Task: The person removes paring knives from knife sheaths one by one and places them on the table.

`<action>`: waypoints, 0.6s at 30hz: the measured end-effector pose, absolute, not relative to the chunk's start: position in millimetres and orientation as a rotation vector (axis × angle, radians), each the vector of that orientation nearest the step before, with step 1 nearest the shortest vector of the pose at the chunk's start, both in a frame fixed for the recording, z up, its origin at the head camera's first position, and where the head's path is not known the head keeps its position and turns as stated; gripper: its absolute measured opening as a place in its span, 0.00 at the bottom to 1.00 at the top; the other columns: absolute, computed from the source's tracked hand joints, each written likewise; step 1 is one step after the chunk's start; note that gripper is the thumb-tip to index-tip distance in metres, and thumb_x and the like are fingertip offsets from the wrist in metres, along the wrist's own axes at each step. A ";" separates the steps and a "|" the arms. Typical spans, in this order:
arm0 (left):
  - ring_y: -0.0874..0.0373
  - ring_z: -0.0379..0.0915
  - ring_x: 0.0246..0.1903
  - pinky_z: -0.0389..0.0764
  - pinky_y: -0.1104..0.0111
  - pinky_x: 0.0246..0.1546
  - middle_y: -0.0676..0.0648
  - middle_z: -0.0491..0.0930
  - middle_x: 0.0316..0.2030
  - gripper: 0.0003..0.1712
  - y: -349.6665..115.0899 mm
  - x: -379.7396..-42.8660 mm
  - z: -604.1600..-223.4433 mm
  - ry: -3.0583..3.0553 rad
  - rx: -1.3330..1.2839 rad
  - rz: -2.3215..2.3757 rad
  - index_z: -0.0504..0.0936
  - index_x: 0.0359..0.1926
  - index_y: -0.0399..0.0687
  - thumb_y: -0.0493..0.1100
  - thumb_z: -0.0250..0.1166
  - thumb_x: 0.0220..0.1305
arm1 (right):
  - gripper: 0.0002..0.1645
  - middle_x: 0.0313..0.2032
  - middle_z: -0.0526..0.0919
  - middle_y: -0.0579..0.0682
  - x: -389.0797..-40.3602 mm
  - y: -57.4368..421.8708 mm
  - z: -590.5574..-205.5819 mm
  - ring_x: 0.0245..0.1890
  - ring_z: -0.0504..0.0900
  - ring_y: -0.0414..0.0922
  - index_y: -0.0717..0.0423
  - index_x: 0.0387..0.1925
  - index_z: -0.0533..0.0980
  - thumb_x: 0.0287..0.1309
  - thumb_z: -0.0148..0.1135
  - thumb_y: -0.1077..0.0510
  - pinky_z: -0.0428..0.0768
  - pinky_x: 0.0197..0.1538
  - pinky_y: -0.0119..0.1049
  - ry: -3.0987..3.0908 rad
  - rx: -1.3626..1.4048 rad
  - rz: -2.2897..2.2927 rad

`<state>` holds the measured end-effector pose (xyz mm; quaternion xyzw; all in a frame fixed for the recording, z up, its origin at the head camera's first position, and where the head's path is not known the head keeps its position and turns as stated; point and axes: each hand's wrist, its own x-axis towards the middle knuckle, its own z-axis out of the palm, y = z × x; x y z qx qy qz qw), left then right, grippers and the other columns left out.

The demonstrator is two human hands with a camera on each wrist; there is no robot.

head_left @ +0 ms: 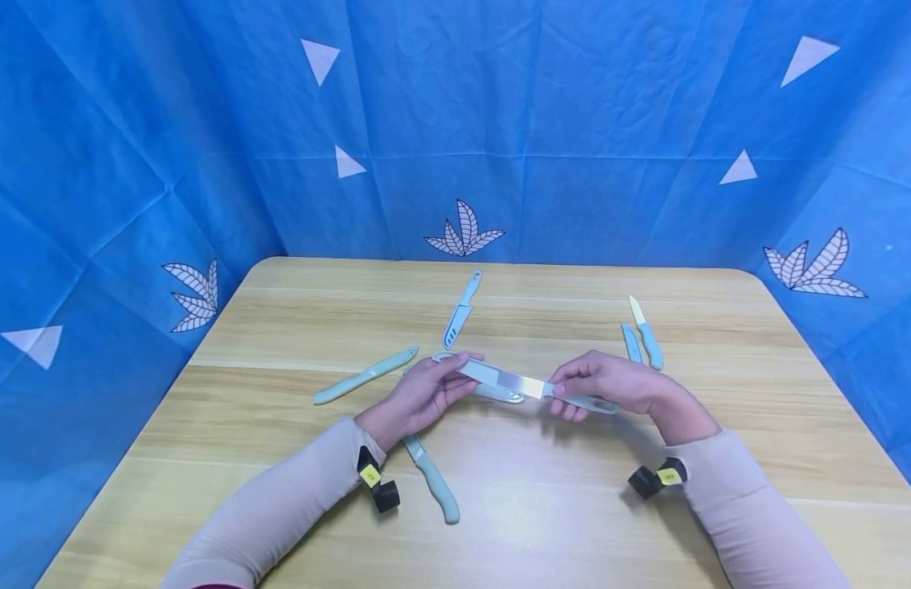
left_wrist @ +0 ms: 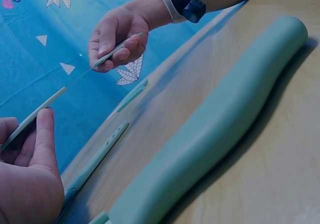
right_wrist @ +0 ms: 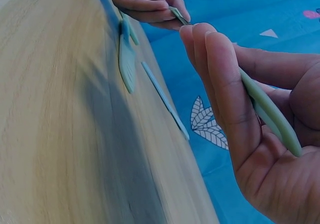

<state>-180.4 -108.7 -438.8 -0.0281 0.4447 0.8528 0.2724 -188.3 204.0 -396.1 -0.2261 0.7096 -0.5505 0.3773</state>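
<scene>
In the head view, my left hand (head_left: 426, 397) pinches a pale blue-green knife sheath (head_left: 479, 371) between thumb and fingers. My right hand (head_left: 603, 380) grips the handle (head_left: 595, 404) of a knife, its fingers curled round it. The knife's bright blade (head_left: 531, 387) lies in line with the sheath, its far part inside and a stretch of metal bare between the hands. Both are held above the table; the left wrist view shows the thin blade side-on. Beneath them lies another pale sheath (head_left: 500, 393), partly covered by the left hand.
On the wooden table (head_left: 279, 491), a knife handle (head_left: 439, 491) lies beside the left wrist. A pale green sheathed knife (head_left: 367, 375) lies left, another knife in a sheath (head_left: 461, 311) behind. At right are a small bare knife (head_left: 650, 343) and a narrow sheath (head_left: 632, 343). Blue cloth (head_left: 573, 123) surrounds the table.
</scene>
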 end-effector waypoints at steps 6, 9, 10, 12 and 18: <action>0.52 0.83 0.44 0.79 0.66 0.54 0.35 0.82 0.47 0.14 -110.0 -182.1 -439.5 1.180 -0.076 2.305 0.82 0.50 0.38 0.43 0.64 0.68 | 0.20 0.39 0.84 0.64 -189.0 205.9 -397.1 0.35 0.85 0.49 0.78 0.50 0.73 0.68 0.57 0.61 0.87 0.43 0.44 1.817 -0.567 -1.415; 0.52 0.83 0.44 0.80 0.66 0.54 0.35 0.83 0.47 0.14 -110.6 -182.3 -438.9 1.186 -0.073 2.306 0.82 0.49 0.39 0.42 0.64 0.68 | 0.21 0.39 0.84 0.64 -189.2 207.2 -396.7 0.35 0.85 0.48 0.78 0.50 0.73 0.68 0.57 0.61 0.87 0.43 0.45 1.819 -0.556 -1.416; 0.52 0.83 0.43 0.80 0.67 0.53 0.36 0.83 0.46 0.13 -110.9 -182.5 -438.8 1.184 -0.077 2.307 0.82 0.49 0.39 0.42 0.64 0.67 | 0.21 0.39 0.84 0.65 -189.5 207.7 -396.8 0.35 0.85 0.48 0.78 0.50 0.73 0.68 0.58 0.61 0.87 0.43 0.45 1.822 -0.554 -1.415; 0.52 0.83 0.43 0.80 0.67 0.54 0.36 0.83 0.46 0.13 -111.2 -183.0 -438.6 1.191 -0.076 2.308 0.82 0.49 0.40 0.42 0.64 0.67 | 0.21 0.39 0.84 0.65 -189.8 208.8 -396.2 0.35 0.85 0.48 0.78 0.50 0.73 0.68 0.58 0.60 0.87 0.44 0.45 1.830 -0.553 -1.411; 0.52 0.83 0.44 0.79 0.66 0.55 0.36 0.83 0.46 0.16 -112.0 -185.4 -438.2 1.213 -0.103 2.310 0.80 0.51 0.37 0.43 0.64 0.67 | 0.21 0.40 0.84 0.66 -190.3 211.5 -394.0 0.36 0.85 0.48 0.77 0.50 0.74 0.68 0.58 0.59 0.87 0.44 0.45 1.852 -0.555 -1.397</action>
